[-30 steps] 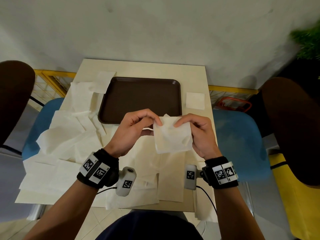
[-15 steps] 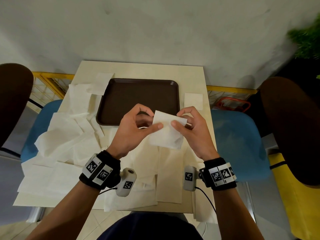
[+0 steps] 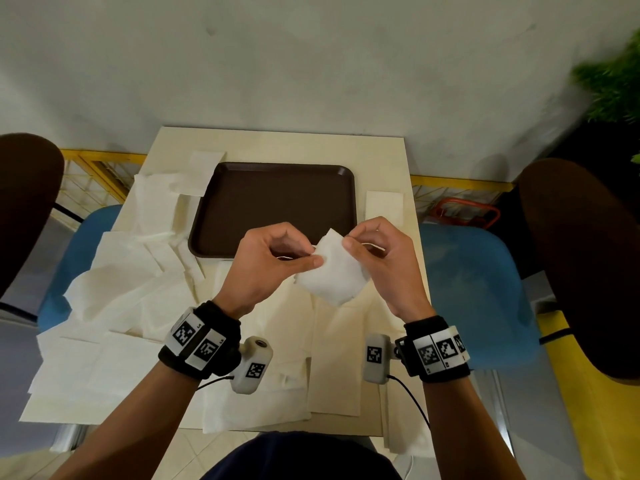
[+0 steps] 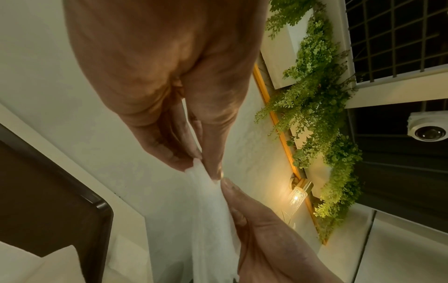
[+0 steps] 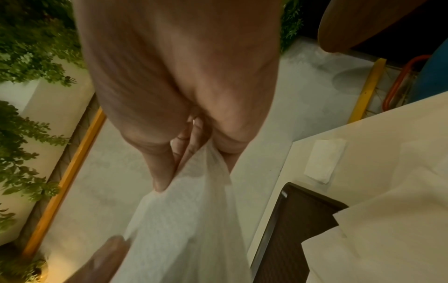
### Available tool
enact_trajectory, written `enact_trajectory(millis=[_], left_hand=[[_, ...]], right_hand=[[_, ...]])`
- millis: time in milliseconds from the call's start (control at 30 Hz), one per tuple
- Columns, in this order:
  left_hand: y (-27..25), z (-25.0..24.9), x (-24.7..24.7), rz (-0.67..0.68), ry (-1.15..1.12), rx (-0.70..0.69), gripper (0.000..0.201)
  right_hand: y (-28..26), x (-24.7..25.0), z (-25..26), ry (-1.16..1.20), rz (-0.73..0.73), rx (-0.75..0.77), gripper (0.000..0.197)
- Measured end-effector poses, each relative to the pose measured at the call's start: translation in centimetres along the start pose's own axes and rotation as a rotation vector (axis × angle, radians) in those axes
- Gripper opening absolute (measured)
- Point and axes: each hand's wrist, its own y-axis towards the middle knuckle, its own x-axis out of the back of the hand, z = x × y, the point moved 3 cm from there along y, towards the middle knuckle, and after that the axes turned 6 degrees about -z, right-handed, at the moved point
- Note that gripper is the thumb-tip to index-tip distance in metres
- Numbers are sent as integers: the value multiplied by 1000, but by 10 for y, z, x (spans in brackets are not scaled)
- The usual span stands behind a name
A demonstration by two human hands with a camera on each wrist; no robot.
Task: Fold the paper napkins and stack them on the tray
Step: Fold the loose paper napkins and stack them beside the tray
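Both hands hold one folded white napkin (image 3: 332,275) in the air over the table's middle, just in front of the brown tray (image 3: 277,188). My left hand (image 3: 273,258) pinches its upper left edge between thumb and fingers. My right hand (image 3: 374,251) pinches its upper right corner. In the left wrist view the napkin (image 4: 208,220) hangs between the left hand's fingertips (image 4: 194,159) and the right thumb. In the right wrist view the napkin (image 5: 184,220) runs down from the right hand's fingers (image 5: 164,180). Nothing lies on the tray.
Several unfolded napkins (image 3: 131,289) lie across the left and front of the cream table (image 3: 284,143). One small folded napkin (image 3: 384,206) sits right of the tray. Blue chairs (image 3: 474,289) stand on both sides. A wall is close behind the table.
The napkin has been folded smaller and turned so a corner points up. Both hands moved closer together and slightly towards the tray.
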Motion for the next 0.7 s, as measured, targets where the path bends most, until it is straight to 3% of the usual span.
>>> enact_trajectory(millis=[167,400,533,700], left_hand=[[12,-11,-8,-48,-68,41,22],[47,-16,-38,44,203,-100,4],[48,-17,-42,78,262,-195,7],[62,-17,-47,-43,217,-208,10]], right_hand=[[2,-1,0,23,44,37,14],[24,12,-3,-112,73,106,15],[24,11,-1,-245,122,159,8],[40,39,-13,-337,91,129,2]])
